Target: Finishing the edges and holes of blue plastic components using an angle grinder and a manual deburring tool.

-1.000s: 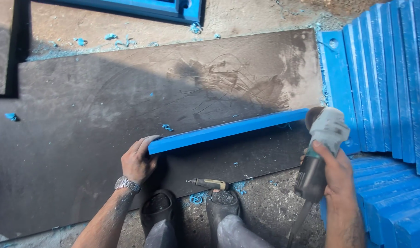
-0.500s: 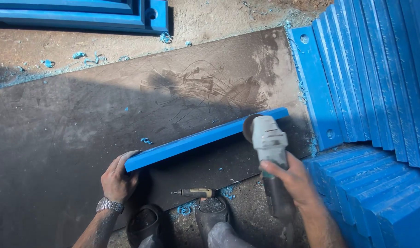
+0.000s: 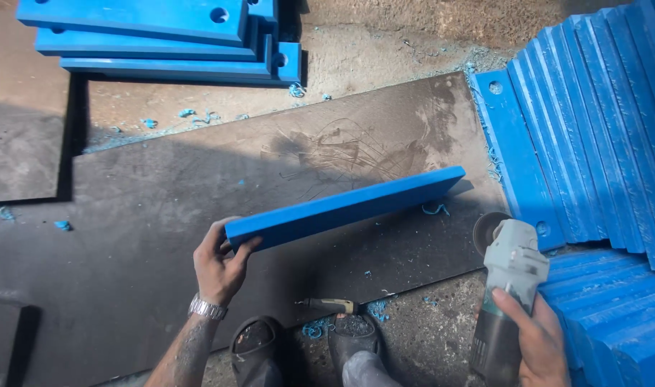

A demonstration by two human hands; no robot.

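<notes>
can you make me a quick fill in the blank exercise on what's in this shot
1. The left hand grips one end of a long ______ plastic bar.
2. The right hand holds an angle ______.
3. The bar is held over a dark ______ lying on the ground.
4. A watch is worn on the ______ wrist.

Missing words: blue; grinder; board; left

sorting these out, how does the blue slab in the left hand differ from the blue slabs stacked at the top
The long blue plastic slab in the left hand stands on edge over the dark board; the stacked blue plastic slabs lie flat on the ground. The stacked ones show round holes; the held one shows none. Both share the same blue.
</notes>
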